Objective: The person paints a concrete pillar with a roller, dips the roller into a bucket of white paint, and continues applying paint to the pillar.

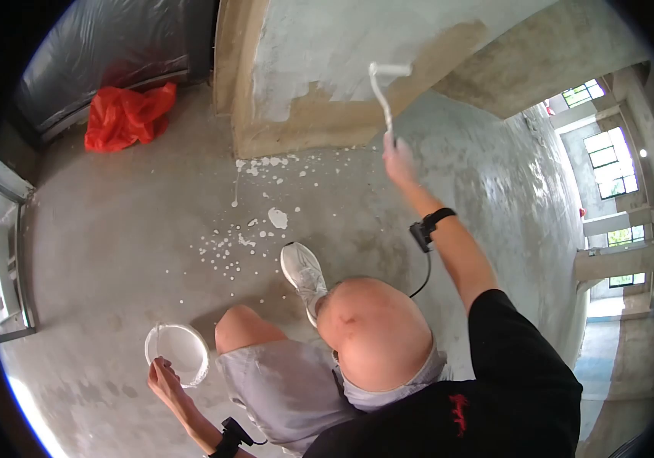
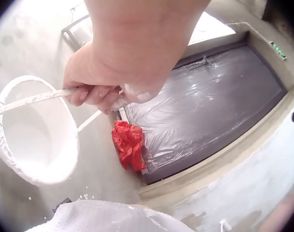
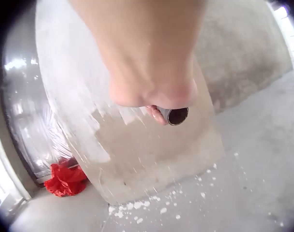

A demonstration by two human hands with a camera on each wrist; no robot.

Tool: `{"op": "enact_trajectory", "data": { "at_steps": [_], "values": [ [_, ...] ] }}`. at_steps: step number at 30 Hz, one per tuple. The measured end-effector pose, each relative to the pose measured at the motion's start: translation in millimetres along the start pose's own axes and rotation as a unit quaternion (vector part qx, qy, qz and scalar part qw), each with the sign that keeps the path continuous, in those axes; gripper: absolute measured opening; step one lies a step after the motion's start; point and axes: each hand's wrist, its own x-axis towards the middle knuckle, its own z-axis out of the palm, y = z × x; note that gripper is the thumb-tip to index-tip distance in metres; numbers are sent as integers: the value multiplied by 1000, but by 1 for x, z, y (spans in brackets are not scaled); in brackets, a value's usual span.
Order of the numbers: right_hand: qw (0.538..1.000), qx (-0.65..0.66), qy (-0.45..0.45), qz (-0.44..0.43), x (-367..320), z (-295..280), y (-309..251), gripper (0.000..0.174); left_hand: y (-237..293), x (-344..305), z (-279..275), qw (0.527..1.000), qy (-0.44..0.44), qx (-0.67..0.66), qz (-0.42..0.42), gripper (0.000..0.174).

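Observation:
My right hand (image 1: 399, 162) grips the handle of a paint roller (image 1: 379, 91), its white sleeve up against the partly painted wall (image 1: 342, 53). In the right wrist view the hollow dark end of the roller handle (image 3: 178, 116) pokes out below the curled fingers. A white bucket (image 1: 203, 357) hangs at lower left from my left hand (image 1: 165, 378). Fingers curl round its paint-smeared bail handle (image 2: 38, 99) in the left wrist view, and white paint coats the bucket's rim and the hand's skin.
White paint drops (image 1: 277, 218) spatter the concrete floor in front of the wall. At the wall's left, a crumpled red plastic bag (image 1: 130, 114) lies by a doorway covered in plastic sheeting (image 1: 113, 53). My white shoe (image 1: 302, 269) stands near the splashes.

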Motion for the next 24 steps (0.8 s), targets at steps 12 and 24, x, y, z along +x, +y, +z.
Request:
{"op": "enact_trajectory", "data": {
  "at_steps": [12, 24],
  "values": [
    [972, 212, -90, 36, 7, 16, -54, 50, 15, -3, 2, 999, -41, 18, -7, 24],
    [995, 94, -22, 4, -18, 59, -6, 53, 23, -3, 0, 999, -36, 41, 6, 24]
  ]
}}
